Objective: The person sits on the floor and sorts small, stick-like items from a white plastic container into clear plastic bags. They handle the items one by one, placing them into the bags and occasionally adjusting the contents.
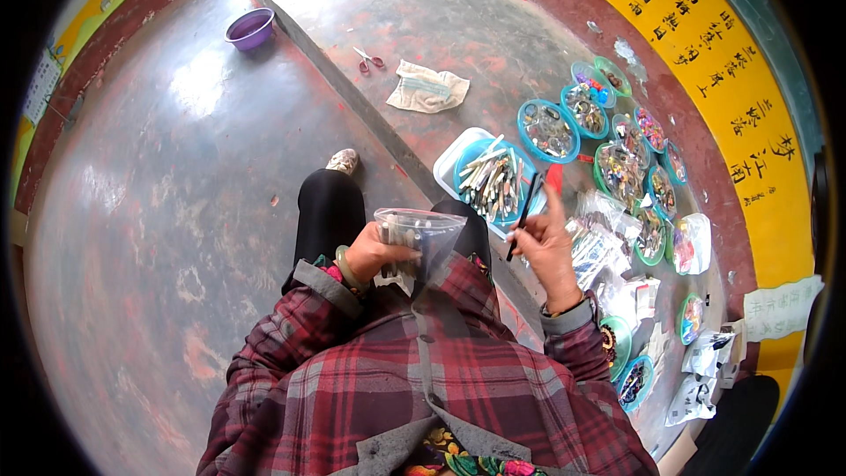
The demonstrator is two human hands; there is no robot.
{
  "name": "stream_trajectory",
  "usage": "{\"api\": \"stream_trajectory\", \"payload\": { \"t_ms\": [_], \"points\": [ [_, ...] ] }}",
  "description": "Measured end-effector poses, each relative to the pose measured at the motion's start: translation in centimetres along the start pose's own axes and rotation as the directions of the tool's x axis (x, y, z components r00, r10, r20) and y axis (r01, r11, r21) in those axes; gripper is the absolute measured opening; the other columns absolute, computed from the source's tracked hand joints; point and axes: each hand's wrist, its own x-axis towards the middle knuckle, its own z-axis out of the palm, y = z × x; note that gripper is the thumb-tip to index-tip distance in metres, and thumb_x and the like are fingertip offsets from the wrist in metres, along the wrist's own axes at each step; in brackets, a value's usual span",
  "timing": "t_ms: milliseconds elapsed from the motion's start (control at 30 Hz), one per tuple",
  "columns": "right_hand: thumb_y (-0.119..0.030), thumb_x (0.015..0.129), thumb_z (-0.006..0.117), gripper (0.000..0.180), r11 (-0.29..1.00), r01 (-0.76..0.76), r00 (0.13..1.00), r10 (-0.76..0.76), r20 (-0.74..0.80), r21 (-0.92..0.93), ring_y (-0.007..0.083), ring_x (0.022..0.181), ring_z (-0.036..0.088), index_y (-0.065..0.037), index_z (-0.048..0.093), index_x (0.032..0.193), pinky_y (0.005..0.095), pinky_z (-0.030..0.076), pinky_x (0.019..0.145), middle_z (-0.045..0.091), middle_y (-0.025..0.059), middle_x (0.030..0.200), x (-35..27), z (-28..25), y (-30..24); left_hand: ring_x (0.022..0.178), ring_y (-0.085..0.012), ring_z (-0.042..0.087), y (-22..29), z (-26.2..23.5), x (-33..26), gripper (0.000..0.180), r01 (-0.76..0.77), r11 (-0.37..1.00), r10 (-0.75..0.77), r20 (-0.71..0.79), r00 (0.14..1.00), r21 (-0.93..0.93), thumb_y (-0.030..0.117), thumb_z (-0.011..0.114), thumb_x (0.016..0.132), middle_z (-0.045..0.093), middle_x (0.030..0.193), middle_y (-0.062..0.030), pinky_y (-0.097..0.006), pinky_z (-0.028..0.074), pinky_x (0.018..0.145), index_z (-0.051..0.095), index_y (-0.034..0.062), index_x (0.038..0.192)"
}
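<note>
My left hand (pixel 377 256) grips a clear plastic zip bag (pixel 439 238) over my lap, its mouth at the top. Some slim pieces show through the plastic beside my fingers, too blurred to name. To the right, my right hand (pixel 548 256) pinches a thin black pen-like stick (pixel 532 194), held upright at a tilt, with the index finger raised. Just beyond that hand is a blue basin (pixel 527 157) heaped with pale and dark pen-like sticks (pixel 492 183). A white tray (pixel 448 159) shows at the basin's left side.
Several bowls of small colourful pieces, such as this blue bowl (pixel 548 157), crowd the right. Clear plastic packets (pixel 595 251) lie near my right wrist. Ahead are a cloth (pixel 429 88), scissors (pixel 370 62) and a purple basin (pixel 250 28). A low floor step (pixel 352 88) runs diagonally.
</note>
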Motion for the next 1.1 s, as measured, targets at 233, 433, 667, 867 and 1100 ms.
{"api": "stream_trajectory", "payload": {
  "t_ms": [233, 433, 667, 867, 1100],
  "points": [
    [0.009, 0.082, 0.056, 0.095, 0.933, 0.282, 0.959, -0.276, -0.059, 0.221, 0.0196, 0.082, 0.066, -0.02, -0.007, 0.148, 0.027, 0.055, 0.064, 0.06, 0.0093, 0.092, 1.2, 2.7, -7.6, 0.086, -0.0106, 0.061, -0.1, 0.1, -0.1, 0.05, 0.06, 0.996, -0.066, 0.084, 0.994, 0.069, -0.006, 0.068, 0.074, 0.065, 0.1, -0.0031, -0.026, 0.051, 0.076, 0.055, -0.0011, 0.122],
    [0.01, 0.081, 0.058, 0.093, 0.915, 0.288, 0.954, -0.298, -0.008, 0.283, 0.0217, 0.084, 0.066, -0.02, 0.002, 0.148, 0.0285, 0.057, 0.066, 0.056, 0.0061, 0.09, 2.7, 4.0, -7.5, 0.088, -0.0106, 0.061, 0.0, 0.2, -0.1, 0.051, 0.068, 0.996, -0.073, 0.088, 0.993, 0.054, -0.006, 0.069, 0.074, 0.065, 0.101, -0.003, -0.027, 0.05, 0.078, 0.054, -0.0006, 0.122],
    [0.01, 0.082, 0.06, 0.07, 0.898, 0.257, 0.956, -0.29, 0.04, 0.356, 0.0209, 0.084, 0.066, -0.013, 0.025, 0.138, 0.0272, 0.057, 0.066, 0.053, 0.0029, 0.087, 3.3, 5.6, -4.5, 0.094, -0.0138, 0.063, 0.5, 0.7, 0.0, 0.055, 0.044, 0.996, -0.05, 0.074, 0.996, 0.08, -0.004, 0.069, 0.069, 0.066, 0.106, -0.0083, -0.029, 0.05, 0.083, 0.055, -0.0032, 0.122],
    [0.005, 0.081, 0.066, 0.057, 0.907, 0.296, 0.948, -0.316, 0.02, 0.299, 0.0081, 0.075, 0.061, -0.011, 0.042, 0.13, 0.022, 0.049, 0.067, 0.061, 0.003, 0.084, 3.2, 6.6, -3.0, 0.092, -0.0136, 0.063, -0.5, -0.3, 0.1, 0.054, 0.085, 0.992, -0.087, 0.027, 0.996, 0.093, -0.005, 0.068, 0.07, 0.066, 0.105, -0.0078, -0.029, 0.05, 0.082, 0.054, -0.0019, 0.123],
    [0.0, 0.081, 0.068, 0.045, 0.951, 0.288, 0.951, -0.27, 0.151, -0.113, 0.0106, 0.075, 0.063, -0.008, 0.05, 0.121, 0.025, 0.049, 0.067, 0.066, 0.0074, 0.081, 2.7, 7.1, -3.0, 0.088, -0.0166, 0.064, -0.3, -0.2, 0.1, 0.048, 0.057, 0.998, -0.057, -0.02, 0.998, -0.001, -0.005, 0.067, 0.074, 0.067, 0.099, -0.0067, -0.03, 0.051, 0.079, 0.054, 0.0, 0.12]
  ]
}}
